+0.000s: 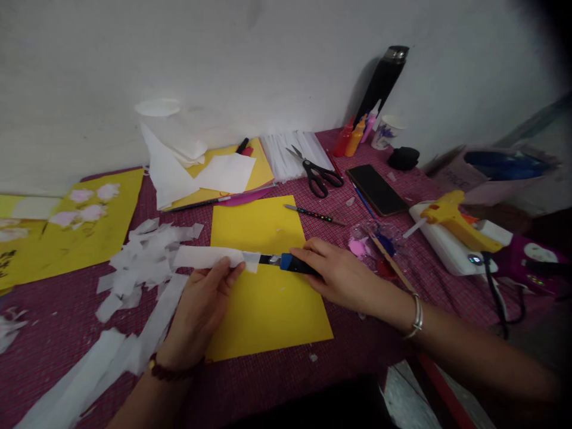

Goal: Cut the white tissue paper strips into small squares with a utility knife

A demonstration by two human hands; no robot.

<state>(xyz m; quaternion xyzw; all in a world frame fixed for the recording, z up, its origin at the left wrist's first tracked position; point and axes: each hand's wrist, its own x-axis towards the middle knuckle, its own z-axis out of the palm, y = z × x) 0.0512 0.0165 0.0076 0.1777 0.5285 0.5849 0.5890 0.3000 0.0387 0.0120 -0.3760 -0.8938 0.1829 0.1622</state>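
My left hand (213, 292) pinches a folded strip of white paper (201, 256) above a yellow sheet (268, 310). In my right hand (328, 268) is a utility knife (292, 263) with a blue and black handle. Its blade points left and meets the right end of the strip, partly tucked behind or inside the paper's fold; which of these I cannot tell. Left of my left hand lies a heap of small cut white paper pieces (138, 256). Longer white strips (89, 375) stretch toward the near left edge.
Black scissors (315, 173), a pencil (315, 215) and a phone (376, 189) lie beyond the yellow sheet. A paint palette (357, 245), a yellow glue gun (460, 223) and a white power strip (440, 250) are on the right. Paint bottles (355, 138) stand near the wall.
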